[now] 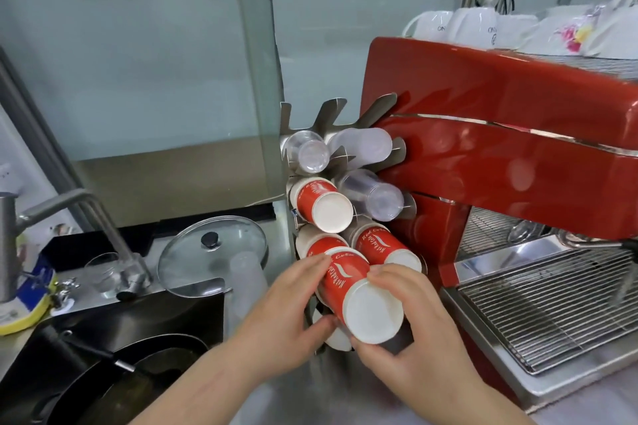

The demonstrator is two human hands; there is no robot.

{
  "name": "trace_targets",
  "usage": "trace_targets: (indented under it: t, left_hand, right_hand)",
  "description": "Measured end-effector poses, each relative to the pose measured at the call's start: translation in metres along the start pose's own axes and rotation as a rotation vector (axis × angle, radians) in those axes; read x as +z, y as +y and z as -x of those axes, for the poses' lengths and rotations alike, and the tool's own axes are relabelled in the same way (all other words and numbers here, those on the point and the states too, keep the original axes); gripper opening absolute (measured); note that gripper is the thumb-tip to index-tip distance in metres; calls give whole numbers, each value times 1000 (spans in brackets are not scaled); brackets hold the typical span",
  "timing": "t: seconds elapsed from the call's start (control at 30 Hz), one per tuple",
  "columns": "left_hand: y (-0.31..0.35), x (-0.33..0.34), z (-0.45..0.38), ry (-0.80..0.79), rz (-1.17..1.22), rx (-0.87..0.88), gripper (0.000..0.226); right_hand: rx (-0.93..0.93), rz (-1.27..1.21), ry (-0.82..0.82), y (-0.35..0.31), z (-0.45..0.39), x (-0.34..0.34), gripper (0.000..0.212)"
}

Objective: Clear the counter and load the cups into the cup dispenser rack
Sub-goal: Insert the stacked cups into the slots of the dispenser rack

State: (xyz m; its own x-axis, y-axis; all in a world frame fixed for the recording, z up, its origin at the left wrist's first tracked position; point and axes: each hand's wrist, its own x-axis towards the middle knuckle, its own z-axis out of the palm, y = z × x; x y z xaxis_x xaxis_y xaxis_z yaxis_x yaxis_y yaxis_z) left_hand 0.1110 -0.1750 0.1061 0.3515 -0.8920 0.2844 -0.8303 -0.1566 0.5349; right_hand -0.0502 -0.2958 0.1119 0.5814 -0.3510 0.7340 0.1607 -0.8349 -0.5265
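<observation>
Now both hands are grasping the red paper cup stack [359,300], left hand [286,317] beside it, right hand [411,328] near its white base. Its long axis is pointing up-left into a lower slot of the cup rack [331,121]; both hands are sitting equally near.

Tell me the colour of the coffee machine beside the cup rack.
Glossy red body with a steel drip grille, seen clearly in the head view.

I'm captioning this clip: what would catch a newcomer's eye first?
Both hands, left hand and right hand, grip a red paper cup stack at the cup rack in mid-frame. The glossy red espresso machine fills the right side.
</observation>
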Motion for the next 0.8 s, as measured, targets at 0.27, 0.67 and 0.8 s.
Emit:
trace_targets:
  t: [0.27,0.67,0.8]
  left_hand:
    - [-14,-3,-12,-8,11,35,74]
    - [-31,5,-20,14,47,26,73]
    - [-34,5,-24,24,50,31,73]
  right_hand:
    - [32,-2,-35,15,-10,14,63]
    - [7,-25,-66,40,-11,25,63]
    - [-1,-32,-69,43,-15,28,63]
